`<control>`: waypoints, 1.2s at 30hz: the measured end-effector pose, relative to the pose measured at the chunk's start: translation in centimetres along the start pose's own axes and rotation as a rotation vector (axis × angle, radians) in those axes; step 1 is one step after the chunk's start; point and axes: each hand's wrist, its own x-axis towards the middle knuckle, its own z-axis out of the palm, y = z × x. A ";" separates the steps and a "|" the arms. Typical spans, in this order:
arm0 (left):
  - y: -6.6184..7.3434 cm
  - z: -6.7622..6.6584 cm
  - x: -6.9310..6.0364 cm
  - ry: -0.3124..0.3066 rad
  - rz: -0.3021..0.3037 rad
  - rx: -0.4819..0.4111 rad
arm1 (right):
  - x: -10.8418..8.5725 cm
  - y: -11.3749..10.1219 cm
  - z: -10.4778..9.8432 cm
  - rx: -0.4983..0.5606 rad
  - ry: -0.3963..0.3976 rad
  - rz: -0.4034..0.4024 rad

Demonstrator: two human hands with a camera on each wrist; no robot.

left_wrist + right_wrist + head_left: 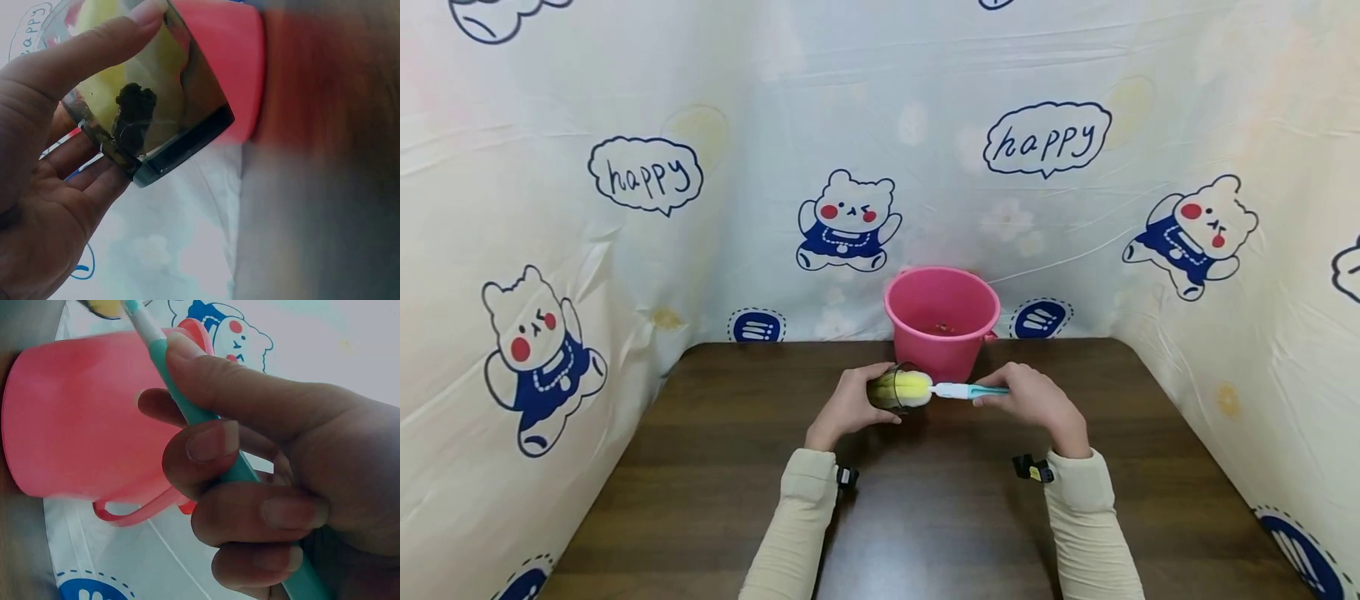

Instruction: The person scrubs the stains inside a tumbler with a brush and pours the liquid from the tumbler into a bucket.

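Observation:
My left hand (857, 402) grips a clear drinking glass (187, 134), tipped on its side with its mouth toward the right. Dark residue (134, 115) clings to the inside of the glass near its base. In my right hand (1033, 398) is a bottle brush (955, 391) with a white and teal handle; the fingers wrap round the teal grip (240, 469). The yellow sponge head (913, 388) of the brush sits partly inside the glass. Both hands are held above the table, in front of the pink bucket (936, 350).
The pink bucket stands at the back of the dark wooden table (925, 533), small bits visible on its bottom. Its handle (134, 515) hangs at the side. A printed cloth (737, 192) with bears encloses the table at the back and both sides.

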 end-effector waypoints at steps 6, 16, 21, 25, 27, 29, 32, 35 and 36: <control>-0.1 -0.1 0.0 0.034 -0.002 -0.002 | 0.3 0.0 0.0 0.050 -0.084 -0.054; -0.2 0.1 0.2 0.015 0.015 0.000 | 0.0 -0.5 0.1 -0.046 -0.005 0.037; -0.2 0.0 0.0 0.017 0.020 0.009 | -0.2 -1.4 -0.1 0.002 -0.086 -0.004; 0.0 0.3 0.2 -0.014 0.031 0.009 | -0.6 -1.4 -0.5 -0.009 -0.041 -0.001; 0.1 0.4 0.3 -0.034 0.041 0.008 | -0.7 -1.3 -0.6 -0.023 -0.018 0.035; 0.1 0.4 0.4 -0.044 0.049 0.014 | -0.7 -1.2 -0.5 -0.038 -0.019 0.060; 0.0 0.4 0.2 -0.037 0.048 0.015 | -0.6 -1.3 -0.3 -0.025 -0.065 0.050; -0.1 0.3 0.1 -0.036 0.041 0.011 | -0.6 -1.4 -0.4 0.002 -0.101 -0.003; -0.1 0.3 0.1 -0.036 0.039 0.005 | -0.6 -1.4 -0.4 0.011 -0.101 -0.016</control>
